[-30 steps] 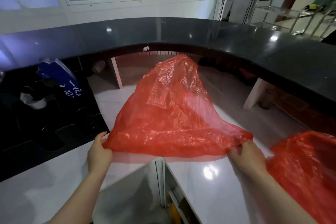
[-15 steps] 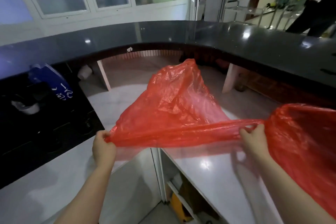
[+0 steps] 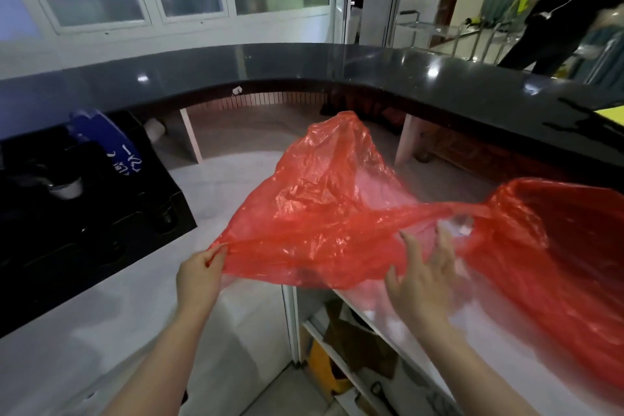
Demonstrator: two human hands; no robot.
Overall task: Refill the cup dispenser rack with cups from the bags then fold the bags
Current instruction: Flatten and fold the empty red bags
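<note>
A thin red plastic bag (image 3: 324, 213) billows over the white counter (image 3: 101, 331), its far end puffed upward. My left hand (image 3: 197, 275) pinches the bag's near left corner. My right hand (image 3: 425, 280) hovers with its fingers spread just under the bag's right edge and holds nothing. A second red bag (image 3: 560, 253) lies crumpled on the counter at the right, touching the first one. At the left stands the black cup dispenser rack (image 3: 84, 213) with a white cup (image 3: 66, 187) in it.
A curved black upper counter (image 3: 304, 67) runs across the back. A blue package (image 3: 108, 142) leans on the rack. Below the gap in the counter are shelves with a yellow item (image 3: 324, 368). A person in dark clothes (image 3: 567, 3) stands at the far right.
My right hand has let go of the bag's right corner and opened. The bag's right side has drooped toward the second bag. My left hand keeps its grip.
</note>
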